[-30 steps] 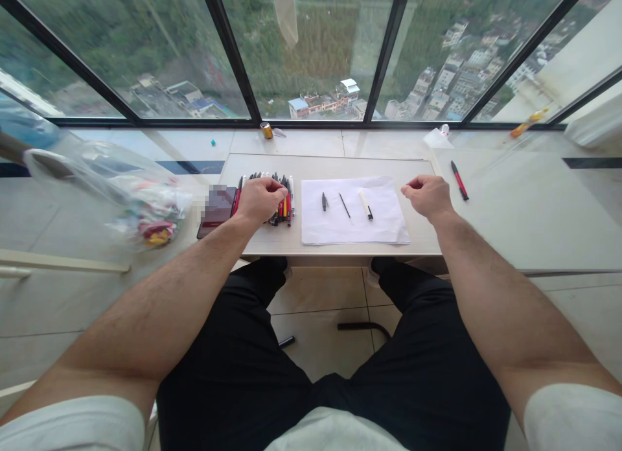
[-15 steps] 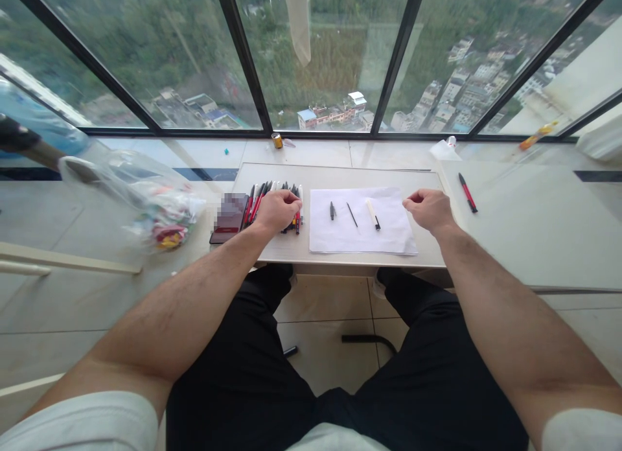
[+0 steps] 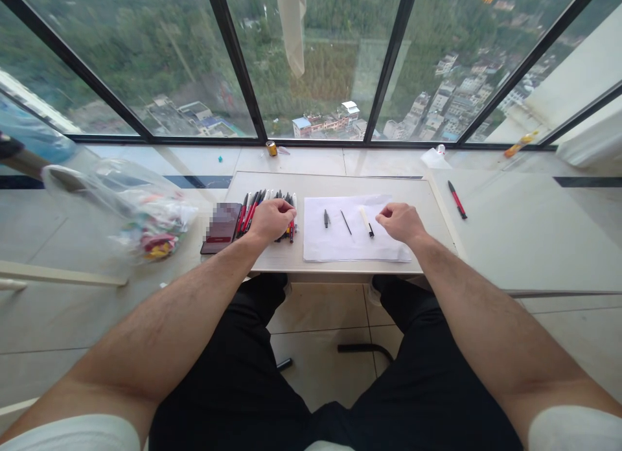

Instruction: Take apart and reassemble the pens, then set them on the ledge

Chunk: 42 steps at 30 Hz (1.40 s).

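The paper sheet (image 3: pixel 357 250) was plain white. Upon it, the pen tip (image 3: pixel 326 218) toward nine o'clock was dark grey, the refill (image 3: pixel 346 222) near the centre black, and the barrel (image 3: pixel 365 219) toward three o'clock cream with a black end. At the sheet's nine o'clock, the bunched pens (image 3: pixel 253 211) mixed red, black and white; beyond them, the phone (image 3: pixel 224 227) was dark purplish with a red band. The lone pen (image 3: pixel 457 199) between two and three o'clock was red and black. The bottle (image 3: pixel 521 144) at two was orange-yellow; the floor (image 3: pixel 321 308) at six was beige, crossed by dark lines.
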### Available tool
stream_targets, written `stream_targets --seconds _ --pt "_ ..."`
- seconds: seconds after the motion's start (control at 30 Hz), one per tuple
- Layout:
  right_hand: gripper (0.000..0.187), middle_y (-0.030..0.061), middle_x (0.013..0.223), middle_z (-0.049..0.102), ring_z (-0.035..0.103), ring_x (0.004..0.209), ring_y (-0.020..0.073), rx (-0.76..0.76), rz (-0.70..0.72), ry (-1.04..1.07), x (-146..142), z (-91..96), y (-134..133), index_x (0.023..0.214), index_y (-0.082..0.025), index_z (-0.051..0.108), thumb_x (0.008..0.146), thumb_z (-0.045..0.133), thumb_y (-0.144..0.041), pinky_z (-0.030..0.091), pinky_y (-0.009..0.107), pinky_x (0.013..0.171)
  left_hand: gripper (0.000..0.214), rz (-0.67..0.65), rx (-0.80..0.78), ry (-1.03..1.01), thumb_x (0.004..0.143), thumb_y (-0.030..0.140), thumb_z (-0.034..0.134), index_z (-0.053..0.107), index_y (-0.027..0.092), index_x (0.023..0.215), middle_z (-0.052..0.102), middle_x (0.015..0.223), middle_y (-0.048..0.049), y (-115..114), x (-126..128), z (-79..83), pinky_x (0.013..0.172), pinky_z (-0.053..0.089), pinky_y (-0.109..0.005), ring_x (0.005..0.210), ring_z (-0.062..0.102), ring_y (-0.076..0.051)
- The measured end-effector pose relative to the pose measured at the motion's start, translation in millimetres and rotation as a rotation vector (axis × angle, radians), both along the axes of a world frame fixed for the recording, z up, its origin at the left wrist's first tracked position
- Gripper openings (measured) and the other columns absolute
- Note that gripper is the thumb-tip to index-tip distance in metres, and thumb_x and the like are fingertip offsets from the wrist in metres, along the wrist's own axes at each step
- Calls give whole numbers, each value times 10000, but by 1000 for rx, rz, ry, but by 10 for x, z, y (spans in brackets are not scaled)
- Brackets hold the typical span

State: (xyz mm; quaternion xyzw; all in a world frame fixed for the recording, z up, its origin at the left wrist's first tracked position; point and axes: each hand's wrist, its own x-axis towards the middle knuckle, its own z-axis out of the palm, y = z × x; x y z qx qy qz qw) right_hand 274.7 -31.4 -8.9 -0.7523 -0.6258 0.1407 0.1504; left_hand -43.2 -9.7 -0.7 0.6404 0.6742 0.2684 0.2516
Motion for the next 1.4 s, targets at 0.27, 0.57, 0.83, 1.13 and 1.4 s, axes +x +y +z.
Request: stream_targets --seconds 0.27,0.57,0.83,1.13,1.4 --pt "229 43 787 718 634 743 188 -93 60 -82 -135 0 -20 728 -218 683 767 613 -432 429 275 633 147 -18 6 -16 727 328 655 714 194 721 681 643 -14 -15 31 22 577 435 -248 598 590 -156" --pt "302 80 862 729 653 765 220 -260 60 -156 -226 8 -23 819 -208 699 722 652 -490 438 288 611 157 -43 -15 -44 729 334 655 707 186 724 673 635 -10 -34 80 44 555 430 -244 572 575 -149" --pt "242 111 883 727 665 801 243 -269 56 -169 -205 -38 3 828 -191 710 720 646 -398 450 296 639 133 -58 2 -58 732 317 654 690 192 703 654 601 -5 -38 90 31 544 431 -254 539 573 -148" --pt "206 30 711 699 610 669 164 -89 104 77 -481 125 -191 665 -210 626 747 609 -398 388 256 571 179 -22 -289 -564 745 327 690 638 160 785 679 703 -49 -183 297 37 452 411 -222 567 623 -136" --pt "249 3 637 673 572 594 128 -127 283 345 -885 112 -503 647 -200 627 752 632 -426 367 232 527 272 -58 -493 -826 707 339 771 623 138 815 682 761 -71 -481 617 48 528 505 -252 671 680 -176"
